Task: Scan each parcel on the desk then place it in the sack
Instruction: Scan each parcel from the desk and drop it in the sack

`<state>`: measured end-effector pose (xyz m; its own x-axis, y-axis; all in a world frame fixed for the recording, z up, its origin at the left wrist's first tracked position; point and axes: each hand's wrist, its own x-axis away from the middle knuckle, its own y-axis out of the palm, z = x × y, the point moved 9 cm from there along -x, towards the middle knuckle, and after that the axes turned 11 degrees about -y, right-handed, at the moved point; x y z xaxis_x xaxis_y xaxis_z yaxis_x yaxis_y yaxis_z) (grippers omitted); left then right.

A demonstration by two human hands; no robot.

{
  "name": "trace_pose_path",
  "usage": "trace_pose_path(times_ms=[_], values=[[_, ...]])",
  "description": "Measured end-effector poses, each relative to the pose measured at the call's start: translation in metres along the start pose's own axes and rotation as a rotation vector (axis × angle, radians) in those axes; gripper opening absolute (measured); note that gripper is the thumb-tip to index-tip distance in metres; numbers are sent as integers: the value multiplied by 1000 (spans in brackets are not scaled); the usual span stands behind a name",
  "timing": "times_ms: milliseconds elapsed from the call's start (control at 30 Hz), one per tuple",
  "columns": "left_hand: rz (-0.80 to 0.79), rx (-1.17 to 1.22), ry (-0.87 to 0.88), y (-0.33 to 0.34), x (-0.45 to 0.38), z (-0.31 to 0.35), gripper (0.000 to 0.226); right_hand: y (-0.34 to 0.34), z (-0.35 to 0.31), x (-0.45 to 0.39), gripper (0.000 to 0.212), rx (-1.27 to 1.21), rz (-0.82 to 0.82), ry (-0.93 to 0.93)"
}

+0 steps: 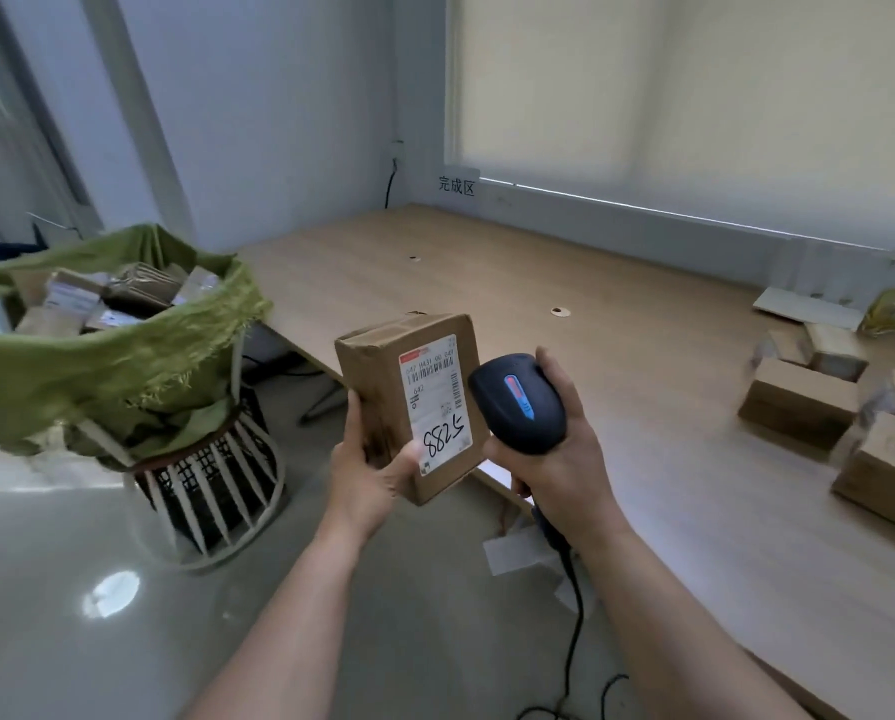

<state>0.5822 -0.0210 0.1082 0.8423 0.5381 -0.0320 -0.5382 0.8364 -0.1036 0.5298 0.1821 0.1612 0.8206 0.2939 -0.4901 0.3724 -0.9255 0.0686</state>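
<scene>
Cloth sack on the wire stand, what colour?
Green, with frayed edges; the cloth sack shows best in the head view, the only one.

Cardboard, plastic, cloth and wood

We see a matt cardboard parcel (383, 387) with paper label (435, 402), smooth plastic scanner (518, 402), frayed cloth sack (123, 350), wood-look desk (564, 324).

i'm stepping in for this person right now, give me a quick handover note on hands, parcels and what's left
Left hand grips a cardboard parcel upright, its label facing the camera.
Right hand holds the barcode scanner just right of the label.
The green sack, on a stand to the left, already holds several parcels.
More boxes lie on the desk at the right.
Whether this parcel has been scanned does not show. Left: sack it, then scan and sack the rest.
</scene>
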Motion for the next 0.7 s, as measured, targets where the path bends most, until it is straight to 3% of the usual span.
trace_pose_path(times_ms=[133,433,700], values=[[68,-9,-65,-50,-18,-14,109,53,17,-21,96,-38,-77,8],[273,-85,-84,-158,-94,-39,103,174,81,-89,94,-136,-221,32],[370,-166,-71,-227,-203,-22,89,270,120,-194,96,-211,-302,13]])
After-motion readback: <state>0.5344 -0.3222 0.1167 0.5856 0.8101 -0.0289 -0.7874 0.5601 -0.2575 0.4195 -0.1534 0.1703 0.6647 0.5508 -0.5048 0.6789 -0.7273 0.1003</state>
